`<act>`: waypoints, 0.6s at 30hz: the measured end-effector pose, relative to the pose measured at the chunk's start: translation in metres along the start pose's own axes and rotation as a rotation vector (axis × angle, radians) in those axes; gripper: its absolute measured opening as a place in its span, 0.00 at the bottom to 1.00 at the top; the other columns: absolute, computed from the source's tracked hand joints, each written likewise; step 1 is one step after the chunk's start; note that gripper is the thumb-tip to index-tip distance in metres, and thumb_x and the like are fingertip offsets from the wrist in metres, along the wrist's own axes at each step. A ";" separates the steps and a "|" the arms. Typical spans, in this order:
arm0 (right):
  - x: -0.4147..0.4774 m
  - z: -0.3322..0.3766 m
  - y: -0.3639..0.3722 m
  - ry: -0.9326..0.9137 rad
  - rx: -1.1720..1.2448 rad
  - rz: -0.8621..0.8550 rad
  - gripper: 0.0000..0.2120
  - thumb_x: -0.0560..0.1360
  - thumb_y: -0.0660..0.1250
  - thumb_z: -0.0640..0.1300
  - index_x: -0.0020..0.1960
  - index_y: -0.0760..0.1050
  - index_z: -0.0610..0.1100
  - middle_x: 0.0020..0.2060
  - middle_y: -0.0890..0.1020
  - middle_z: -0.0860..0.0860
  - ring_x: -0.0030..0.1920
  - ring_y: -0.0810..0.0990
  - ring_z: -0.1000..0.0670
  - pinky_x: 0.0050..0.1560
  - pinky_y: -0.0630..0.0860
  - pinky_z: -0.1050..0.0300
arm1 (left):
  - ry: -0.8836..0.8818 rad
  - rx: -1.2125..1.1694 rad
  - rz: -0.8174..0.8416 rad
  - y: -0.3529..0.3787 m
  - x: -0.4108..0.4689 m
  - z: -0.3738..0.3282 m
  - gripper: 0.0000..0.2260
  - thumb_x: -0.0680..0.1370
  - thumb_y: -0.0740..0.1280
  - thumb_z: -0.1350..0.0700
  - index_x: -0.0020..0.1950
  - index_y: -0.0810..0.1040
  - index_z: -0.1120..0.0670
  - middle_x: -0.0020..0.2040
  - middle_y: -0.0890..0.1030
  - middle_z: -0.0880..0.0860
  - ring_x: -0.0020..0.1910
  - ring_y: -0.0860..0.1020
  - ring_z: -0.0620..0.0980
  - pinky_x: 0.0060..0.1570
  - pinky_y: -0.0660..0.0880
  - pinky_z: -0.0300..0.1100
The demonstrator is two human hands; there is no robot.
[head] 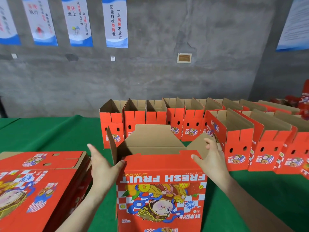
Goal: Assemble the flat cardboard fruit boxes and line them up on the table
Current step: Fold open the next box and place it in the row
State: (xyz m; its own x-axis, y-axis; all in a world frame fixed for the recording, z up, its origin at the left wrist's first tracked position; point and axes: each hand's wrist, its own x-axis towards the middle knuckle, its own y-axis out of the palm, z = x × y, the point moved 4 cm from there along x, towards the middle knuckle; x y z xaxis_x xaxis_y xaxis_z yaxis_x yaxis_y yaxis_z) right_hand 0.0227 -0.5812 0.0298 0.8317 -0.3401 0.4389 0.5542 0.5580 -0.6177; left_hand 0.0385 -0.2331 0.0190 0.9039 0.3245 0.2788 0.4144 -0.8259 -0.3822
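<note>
A grey concrete wall (pixel 167 72) fills the upper half, with blue-and-white posters (pixel 115 22) hung along its top; below it lies the green table (pixel 50 131), which runs across the whole view.

Assembled boxes (pixel 175 118) stand upright in a row along the table's far side, open tops up, narrow ends with their paired holes facing the person; a second, nearer row (pixel 239 144) runs off to the right, the boxes side by side and touching.

At the near left lies a stack of flat boxes (pixel 38 181), printed red faces up.

The box being assembled (pixel 160 190) stands upright at the near centre of the table, just right of the stack; its long axis runs left to right, its broad printed face is turned to the person, and the "FRESH FRUIT" lettering reads upside down; its top is open, with the far and left flaps standing up and the right flap leaning outward.

The left hand (pixel 100 163) is spread flat, fingers straight, at the box's top left corner, thumb on the red front panel; the right hand (pixel 212 158) has loosely spread, slightly bent fingers at the right flap, thumb tip on the front panel's top edge; neither hand closes round anything.
</note>
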 end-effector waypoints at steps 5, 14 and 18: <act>-0.002 0.015 -0.001 -0.137 0.074 -0.025 0.40 0.67 0.77 0.37 0.73 0.61 0.48 0.72 0.58 0.52 0.70 0.63 0.52 0.65 0.58 0.62 | 0.199 0.044 0.189 0.005 0.001 -0.012 0.25 0.73 0.66 0.71 0.68 0.73 0.56 0.66 0.76 0.52 0.67 0.72 0.51 0.68 0.67 0.47; 0.004 0.009 0.004 -0.048 -0.010 0.113 0.28 0.69 0.77 0.47 0.63 0.68 0.60 0.75 0.36 0.59 0.76 0.55 0.43 0.68 0.65 0.51 | 0.362 0.178 0.332 -0.002 0.007 -0.022 0.21 0.73 0.66 0.71 0.64 0.75 0.57 0.62 0.77 0.50 0.62 0.74 0.49 0.64 0.70 0.43; 0.004 0.012 0.004 -0.028 -0.212 0.234 0.09 0.74 0.70 0.54 0.54 0.78 0.60 0.75 0.31 0.56 0.77 0.45 0.42 0.69 0.62 0.46 | 0.384 0.122 0.109 0.004 -0.006 -0.025 0.33 0.68 0.59 0.78 0.71 0.67 0.60 0.63 0.72 0.53 0.65 0.69 0.51 0.63 0.61 0.34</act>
State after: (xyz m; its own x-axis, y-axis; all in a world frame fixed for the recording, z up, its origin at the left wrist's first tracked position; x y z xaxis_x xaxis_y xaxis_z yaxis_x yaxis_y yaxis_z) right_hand 0.0283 -0.5713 0.0370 0.9378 -0.1981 0.2850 0.3452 0.4470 -0.8252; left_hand 0.0320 -0.2497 0.0383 0.8475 0.0238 0.5303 0.3488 -0.7781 -0.5225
